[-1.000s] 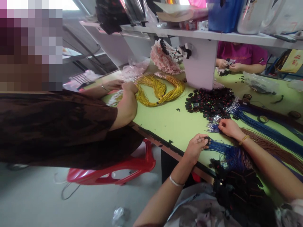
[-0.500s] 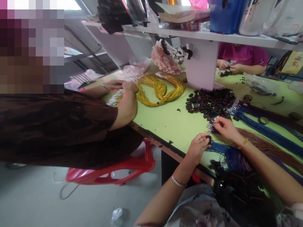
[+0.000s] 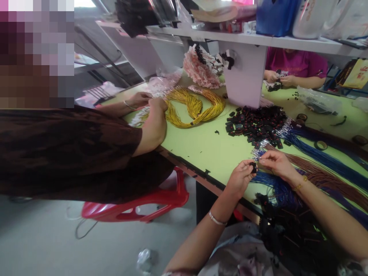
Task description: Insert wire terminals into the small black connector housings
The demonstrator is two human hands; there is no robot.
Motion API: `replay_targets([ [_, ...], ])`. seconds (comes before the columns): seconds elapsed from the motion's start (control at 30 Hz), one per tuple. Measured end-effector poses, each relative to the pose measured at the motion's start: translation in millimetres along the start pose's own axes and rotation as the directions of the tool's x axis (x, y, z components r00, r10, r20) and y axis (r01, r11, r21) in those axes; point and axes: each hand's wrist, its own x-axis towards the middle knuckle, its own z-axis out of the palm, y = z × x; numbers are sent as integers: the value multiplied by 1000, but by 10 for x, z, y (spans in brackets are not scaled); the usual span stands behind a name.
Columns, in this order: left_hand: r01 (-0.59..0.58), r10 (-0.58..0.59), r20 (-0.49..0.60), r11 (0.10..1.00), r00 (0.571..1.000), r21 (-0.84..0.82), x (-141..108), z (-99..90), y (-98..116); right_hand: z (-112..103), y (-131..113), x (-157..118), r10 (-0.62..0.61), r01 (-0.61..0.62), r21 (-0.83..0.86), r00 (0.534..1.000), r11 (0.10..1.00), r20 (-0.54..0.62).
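Observation:
A small black plastic connector housing [image 3: 253,168] is pinched upright between the thumb and fingers of my left hand [image 3: 239,177], just past the table edge. My right hand [image 3: 276,164] is closed in a pinch beside it, fingertips on a thin wire that is barely visible. Behind my fingers lie the silvery crimped ends [image 3: 257,153] of wire bundles. Blue wires [image 3: 268,181] run under my right hand, and brown wires [image 3: 319,172] stretch off to the right. A heap of black connector housings [image 3: 254,124] covers the table beyond both hands.
At left a co-worker's hands [image 3: 156,105] work by coiled yellow wires [image 3: 189,103]. Another person in purple [image 3: 299,69] sits across. A shelf [image 3: 230,36] overhangs the green table [image 3: 195,147]. Dark wired parts [image 3: 296,234] fill my lap; a red stool [image 3: 161,205] stands left.
My right hand has drawn back from the crimped wire ends, down toward the housing in my left hand. The left hand keeps its hold, with the housing turned slightly.

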Motion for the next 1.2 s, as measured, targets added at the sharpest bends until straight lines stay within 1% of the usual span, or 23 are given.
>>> replay_targets([
  [0.13,1,-1,-9,1000,1000,-6,0,-18,16,3,-13,-25,3,-3,2,999,1000,37],
  [0.27,-2,2,-8,1000,1000,-11,-2,-26,13,10,-44,-78,-40,45,-49,995,998,92],
  [0.37,0,-1,-5,1000,1000,-14,-4,-21,4,17,-47,-103,-83,94,-133,993,987,85],
  [0.47,3,-3,-8,1000,1000,-18,-7,-12,0,34,-53,-121,-90,110,-252,992,962,88],
  [0.53,3,-3,-10,1000,1000,-17,-9,-11,1,52,-62,-137,-115,140,-316,989,938,97],
  [0.6,1,-2,-9,1000,1000,-10,-9,-16,0,70,-71,-154,-172,200,-379,979,903,108],
  [0.7,3,-3,2,1000,1000,-2,-6,-37,-9,89,-80,-175,-253,290,-492,957,821,143],
  [0.77,5,-4,11,1000,1000,-7,-2,-50,-17,95,-83,-184,-275,318,-559,948,766,162],
  [0.83,9,-9,21,1000,1000,-19,1,-59,-24,97,-85,-191,-266,303,-594,952,745,151],
  [0.97,21,-19,47,998,999,-52,4,-62,-30,99,-87,-204,-201,235,-602,972,763,124],
  [1.2,29,-25,83,999,996,-41,-7,-68,-33,112,-94,-218,-189,237,-614,972,753,143],
])
